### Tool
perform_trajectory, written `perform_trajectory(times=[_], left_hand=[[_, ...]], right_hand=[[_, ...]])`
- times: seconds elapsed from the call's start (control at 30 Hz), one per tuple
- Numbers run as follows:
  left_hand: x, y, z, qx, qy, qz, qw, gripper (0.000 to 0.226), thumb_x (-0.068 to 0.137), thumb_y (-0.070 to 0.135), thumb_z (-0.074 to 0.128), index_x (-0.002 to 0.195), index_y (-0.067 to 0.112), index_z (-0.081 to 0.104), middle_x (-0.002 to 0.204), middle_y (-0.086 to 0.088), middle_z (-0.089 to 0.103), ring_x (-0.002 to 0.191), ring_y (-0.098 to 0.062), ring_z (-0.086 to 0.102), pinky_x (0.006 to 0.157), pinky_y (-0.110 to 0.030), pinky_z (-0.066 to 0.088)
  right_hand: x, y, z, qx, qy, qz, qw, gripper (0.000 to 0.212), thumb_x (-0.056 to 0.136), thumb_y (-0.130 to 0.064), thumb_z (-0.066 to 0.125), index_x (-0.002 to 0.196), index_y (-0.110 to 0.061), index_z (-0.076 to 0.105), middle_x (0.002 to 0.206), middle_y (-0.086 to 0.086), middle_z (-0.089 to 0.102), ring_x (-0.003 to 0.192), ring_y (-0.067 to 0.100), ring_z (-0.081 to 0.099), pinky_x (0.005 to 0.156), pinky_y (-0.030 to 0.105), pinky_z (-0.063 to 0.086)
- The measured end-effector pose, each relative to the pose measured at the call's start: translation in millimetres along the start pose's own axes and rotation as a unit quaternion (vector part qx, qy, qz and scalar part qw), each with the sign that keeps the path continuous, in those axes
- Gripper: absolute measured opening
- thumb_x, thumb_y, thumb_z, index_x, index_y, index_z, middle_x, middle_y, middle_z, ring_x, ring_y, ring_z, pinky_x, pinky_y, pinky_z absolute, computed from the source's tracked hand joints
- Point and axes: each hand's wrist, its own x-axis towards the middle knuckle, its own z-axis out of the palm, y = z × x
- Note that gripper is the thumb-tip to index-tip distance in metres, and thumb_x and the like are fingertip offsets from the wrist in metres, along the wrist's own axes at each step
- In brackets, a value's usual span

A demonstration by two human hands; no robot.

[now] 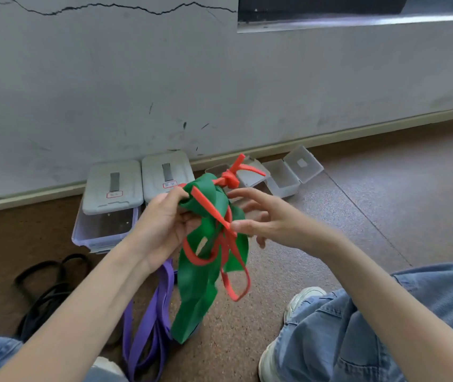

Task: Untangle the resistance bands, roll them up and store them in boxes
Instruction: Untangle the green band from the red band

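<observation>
A wide green resistance band (196, 282) hangs tangled with a thin red band (231, 177), knotted at the top, in front of me. My left hand (164, 219) grips the bunched green band near its top. My right hand (264, 219) is just right of the tangle, its fingers spread, and its thumb tip touches a red strand. A purple band (151, 321) lies on the floor under my left forearm. A black band (46, 282) lies further left.
Two clear boxes with closed grey lids (113, 186) (167, 175) stand against the wall. Two small open boxes (283, 177) (250, 175) sit to their right. My knees in jeans and white shoes (302, 299) frame the brown cork-like floor (357, 216).
</observation>
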Motion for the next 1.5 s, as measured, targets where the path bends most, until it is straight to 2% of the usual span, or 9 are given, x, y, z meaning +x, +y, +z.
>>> perform_trajectory(times=[0.13, 0.3, 0.47, 0.63, 0.87, 1.03, 1.2, 1.33, 1.5], left_hand=[[3.0, 10.0, -9.1, -0.008, -0.040, -0.057, 0.998, 0.030, 0.095, 0.022, 0.044, 0.078, 0.013, 0.068, 0.069, -0.005, 0.065, 0.051, -0.009, 0.058, 0.043, -0.017, 0.046], [10.9, -10.7, -42.6, 0.303, -0.047, -0.196, 0.931, 0.030, 0.091, 0.036, 0.055, 0.093, 0.007, 0.063, 0.079, -0.009, 0.060, 0.066, -0.019, 0.051, 0.063, -0.021, 0.040], [23.7, -10.1, -57.6, 0.309, 0.125, -0.036, 0.942, 0.029, 0.090, 0.026, 0.060, 0.114, 0.010, 0.055, 0.103, -0.005, 0.060, 0.086, -0.016, 0.060, 0.065, -0.019, 0.049], [4.1, -33.0, -17.0, 0.443, -0.204, 0.023, 0.873, 0.055, 0.070, 0.051, 0.073, 0.115, 0.058, 0.041, 0.121, 0.042, 0.043, 0.114, 0.026, 0.036, 0.089, 0.000, 0.032], [11.6, -70.3, -0.1, 0.422, -0.100, 0.089, 0.897, 0.009, 0.091, 0.017, 0.059, 0.084, 0.013, 0.056, 0.089, -0.007, 0.068, 0.085, -0.016, 0.068, 0.083, -0.042, 0.054], [16.9, -18.0, 3.8, 0.194, 0.017, 0.158, 0.968, 0.016, 0.095, 0.003, 0.044, 0.084, 0.009, 0.052, 0.072, -0.003, 0.070, 0.061, -0.009, 0.068, 0.055, -0.020, 0.055], [8.6, 13.0, 24.8, 0.162, -0.072, 0.216, 0.960, 0.011, 0.093, 0.013, 0.054, 0.083, 0.016, 0.056, 0.071, 0.005, 0.067, 0.066, -0.015, 0.063, 0.060, -0.029, 0.053], [10.9, 1.9, 15.5, 0.099, -0.095, 0.143, 0.980, 0.005, 0.087, 0.014, 0.055, 0.091, 0.010, 0.055, 0.086, 0.003, 0.072, 0.085, -0.011, 0.069, 0.075, -0.022, 0.055], [12.3, -46.7, -0.7, 0.195, -0.201, -0.098, 0.955, 0.041, 0.099, 0.027, 0.042, 0.134, 0.005, 0.044, 0.139, -0.005, 0.051, 0.107, -0.009, 0.061, 0.092, -0.020, 0.047]], right_hand=[[1.5, 6.8, -7.7, 0.012, 0.142, -0.024, 0.990, 0.017, 0.079, -0.022, 0.072, 0.078, -0.006, 0.066, 0.058, -0.001, 0.050, 0.053, 0.008, 0.043, 0.053, 0.021, 0.032], [-4.0, 2.0, -17.7, 0.192, 0.189, -0.025, 0.963, 0.020, 0.089, -0.015, 0.057, 0.071, -0.009, 0.061, 0.057, -0.004, 0.054, 0.050, 0.006, 0.047, 0.049, 0.015, 0.036], [-6.0, -13.3, -25.7, 0.324, 0.115, -0.072, 0.936, 0.024, 0.081, -0.023, 0.052, 0.058, -0.025, 0.057, 0.061, -0.004, 0.049, 0.057, 0.009, 0.046, 0.048, 0.018, 0.038], [-7.6, -26.9, -19.5, 0.455, 0.045, -0.124, 0.881, 0.013, 0.079, -0.022, 0.052, 0.067, -0.019, 0.050, 0.067, -0.002, 0.052, 0.063, 0.012, 0.049, 0.058, 0.025, 0.041], [-10.4, -22.3, -24.7, 0.524, 0.083, -0.115, 0.840, 0.009, 0.078, -0.024, 0.051, 0.073, -0.019, 0.045, 0.068, -0.003, 0.053, 0.068, 0.012, 0.052, 0.063, 0.025, 0.041], [-6.6, -5.9, -33.3, 0.156, 0.195, -0.013, 0.968, 0.015, 0.093, -0.019, 0.046, 0.085, -0.009, 0.054, 0.063, -0.003, 0.048, 0.055, 0.010, 0.039, 0.053, 0.023, 0.032], [-7.5, 1.8, -13.0, 0.064, -0.068, -0.018, 0.995, 0.039, 0.082, -0.020, 0.064, 0.119, -0.029, 0.054, 0.103, -0.005, 0.065, 0.086, 0.017, 0.063, 0.078, 0.030, 0.054], [-4.4, -0.9, 0.7, 0.146, 0.033, -0.048, 0.988, 0.008, 0.081, -0.014, 0.068, 0.089, -0.016, 0.068, 0.071, -0.003, 0.066, 0.053, 0.009, 0.053, 0.047, 0.019, 0.044], [-2.3, -15.7, -3.9, 0.364, 0.051, -0.141, 0.919, 0.009, 0.081, -0.017, 0.063, 0.085, -0.011, 0.068, 0.071, 0.002, 0.066, 0.050, 0.007, 0.056, 0.048, 0.015, 0.048]])
